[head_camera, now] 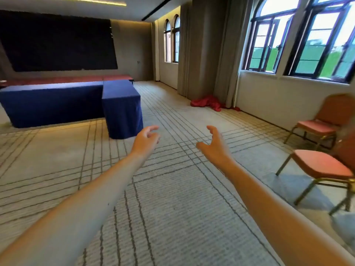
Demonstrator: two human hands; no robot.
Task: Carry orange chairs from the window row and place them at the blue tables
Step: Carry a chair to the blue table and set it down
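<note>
Both arms reach forward over the striped carpet (172, 198). Left hand (146, 140) and right hand (215, 144) are empty, fingers loosely curled and spread, gripping nothing. Near orange chair (320, 166) and far orange chair (322, 121) stand well right of the right fingers, below the windows (299, 41). Blue tables (57, 100) sit beyond the left fingertips, to their left. Red cloth (207, 102) lies far ahead of the right fingers.

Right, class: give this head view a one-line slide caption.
Left hand and right hand, both empty, stretch over the carpet; orange chairs at right, blue tables ahead.
</note>
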